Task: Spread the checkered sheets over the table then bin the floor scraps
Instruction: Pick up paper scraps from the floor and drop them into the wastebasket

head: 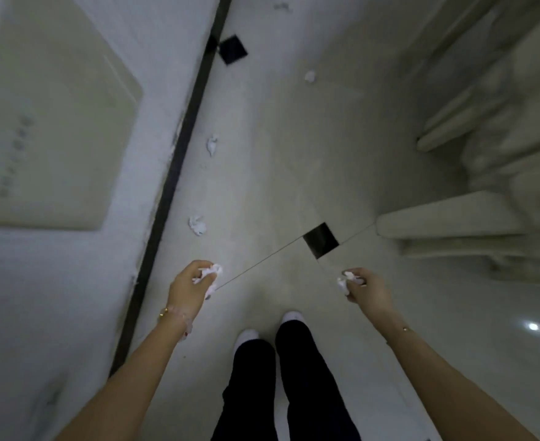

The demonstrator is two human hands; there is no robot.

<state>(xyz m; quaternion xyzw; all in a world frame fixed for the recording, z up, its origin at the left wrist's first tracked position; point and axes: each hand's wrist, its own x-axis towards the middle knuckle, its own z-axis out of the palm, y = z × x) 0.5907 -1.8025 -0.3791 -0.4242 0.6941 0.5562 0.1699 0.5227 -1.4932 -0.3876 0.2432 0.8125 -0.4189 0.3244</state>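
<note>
Below the head camera, over the pale floor (278, 173), I see the left hand (192, 283) curled round a crumpled white scrap (214, 269) and the right hand (366, 286) pinching a second scrap (342, 283); the fingers hide much of both. Ahead, the nearest scrap (197, 225) and middle scrap (212, 145) lie beside the black skirting strip (179, 154), and the far scrap (310, 76) lies well out from it. A dark fleck (283, 7) at the top edge is too blurred for me to name. Pale furniture (447, 224) on the right is smeared and cut off.
</note>
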